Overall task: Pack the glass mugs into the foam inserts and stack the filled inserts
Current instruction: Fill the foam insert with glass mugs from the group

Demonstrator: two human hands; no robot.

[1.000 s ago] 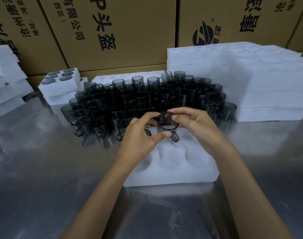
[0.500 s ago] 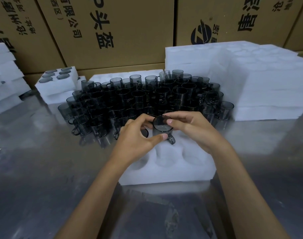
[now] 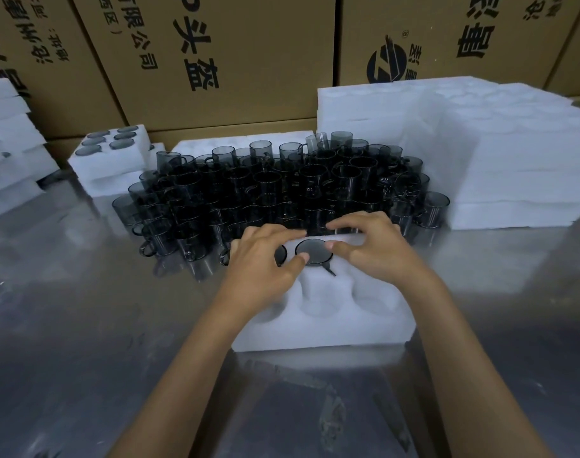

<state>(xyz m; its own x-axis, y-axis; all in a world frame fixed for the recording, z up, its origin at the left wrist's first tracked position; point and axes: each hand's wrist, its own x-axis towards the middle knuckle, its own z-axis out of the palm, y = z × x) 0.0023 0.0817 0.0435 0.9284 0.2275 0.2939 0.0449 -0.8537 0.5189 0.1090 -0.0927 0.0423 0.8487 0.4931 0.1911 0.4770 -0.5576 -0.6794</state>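
Mug (image 3: pixel 314 255) sits sunk in a back-row pocket of the foam insert (image 3: pixel 321 328) on the tabletop (image 3: pixel 83 325), only its dark rim and handle tip showing. Left hand (image 3: pixel 262 259) and right hand (image 3: pixel 371 249) press it with loosely spread fingers, gripping nothing. A second seated mug (image 3: pixel 281 254) is half hidden by the left hand. Cartons (image 3: pixel 216 61) behind carry Chinese print, partly cut off.

Two hands (image 3: pixel 262 262); dozens of loose mugs (image 3: pixel 282 190), two seated mugs (image 3: pixel 314 251)
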